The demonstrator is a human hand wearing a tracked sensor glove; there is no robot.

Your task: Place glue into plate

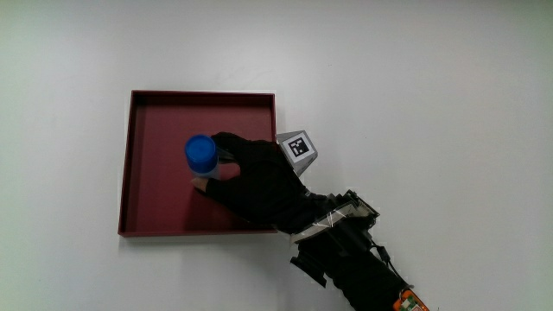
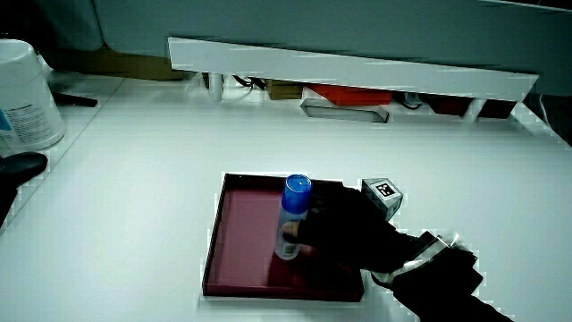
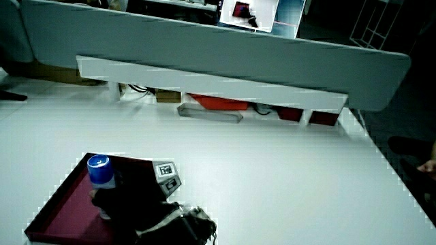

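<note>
Glue stick (image 2: 291, 217) stands upright, blue cap up, gripped by the hand (image 1: 255, 180) inside the plate (image 1: 155, 164).

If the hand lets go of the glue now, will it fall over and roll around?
It might tip. The glue is tall and narrow and stands upright in the plate, held by the hand. If it fell, its round body would probably roll, but the plate's raised rim would likely stop it. It looks stiff and light, since the fingers hold it easily.
</note>
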